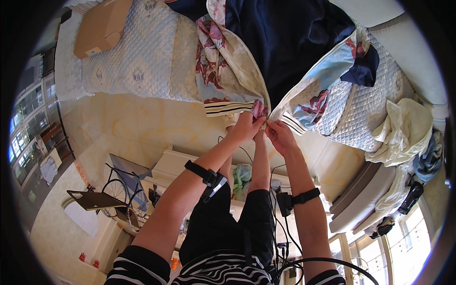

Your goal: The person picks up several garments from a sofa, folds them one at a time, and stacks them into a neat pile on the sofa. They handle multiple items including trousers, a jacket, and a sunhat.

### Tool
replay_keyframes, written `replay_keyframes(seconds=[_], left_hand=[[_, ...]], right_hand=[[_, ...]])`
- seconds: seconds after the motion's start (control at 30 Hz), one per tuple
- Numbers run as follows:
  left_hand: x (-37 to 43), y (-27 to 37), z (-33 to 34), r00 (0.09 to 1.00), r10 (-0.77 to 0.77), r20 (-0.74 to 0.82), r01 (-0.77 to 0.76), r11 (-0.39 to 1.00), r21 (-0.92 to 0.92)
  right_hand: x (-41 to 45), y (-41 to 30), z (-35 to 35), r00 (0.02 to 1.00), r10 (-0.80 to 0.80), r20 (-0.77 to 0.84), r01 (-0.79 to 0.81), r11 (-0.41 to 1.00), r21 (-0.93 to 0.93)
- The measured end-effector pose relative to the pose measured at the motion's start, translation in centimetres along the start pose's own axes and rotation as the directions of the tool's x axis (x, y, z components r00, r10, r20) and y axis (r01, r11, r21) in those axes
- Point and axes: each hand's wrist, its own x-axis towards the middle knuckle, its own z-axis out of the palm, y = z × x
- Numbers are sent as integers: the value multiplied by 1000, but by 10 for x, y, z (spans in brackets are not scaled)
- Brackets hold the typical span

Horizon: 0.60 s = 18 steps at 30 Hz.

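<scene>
A zip-front jacket [292,42] with a dark navy lining lies spread open before me on a quilted cover. Its patterned outer side [217,78] shows on both front panels, in red, light blue and cream. At the bottom corners the striped ribbed hem [229,108] hangs over the edge. My left hand [248,125] pinches the lower end of the left front edge. Close beside it, my right hand [279,134] grips the lower end of the right front edge, along the zipper [272,113]. The fingertips nearly meet, and they hide the zipper's end pieces.
A cardboard box [101,28] rests on the quilted cover [149,67] at far left. Pale crumpled cloth [406,131] drapes over the sofa [367,199] at right. Black cables [281,228] hang beside my right arm. A folding chair [98,200] stands at lower left.
</scene>
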Motion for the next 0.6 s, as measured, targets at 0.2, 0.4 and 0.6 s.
replay_keyframes(seconds=[0.2, 0.4, 0.6], left_hand=[[1, 0, 24, 957, -289, -5, 220, 740, -635], [3, 13, 28, 947, -296, 127, 295, 634, -715], [6, 4, 33, 957, -279, 77, 263, 728, -633]], right_hand=[[-4, -16, 12, 989, -100, -113, 44, 907, -418], [-35, -34, 22, 776, -571, 268, 327, 0, -945], [-34, -42, 25, 575, -540, 615, 509, -352, -786]])
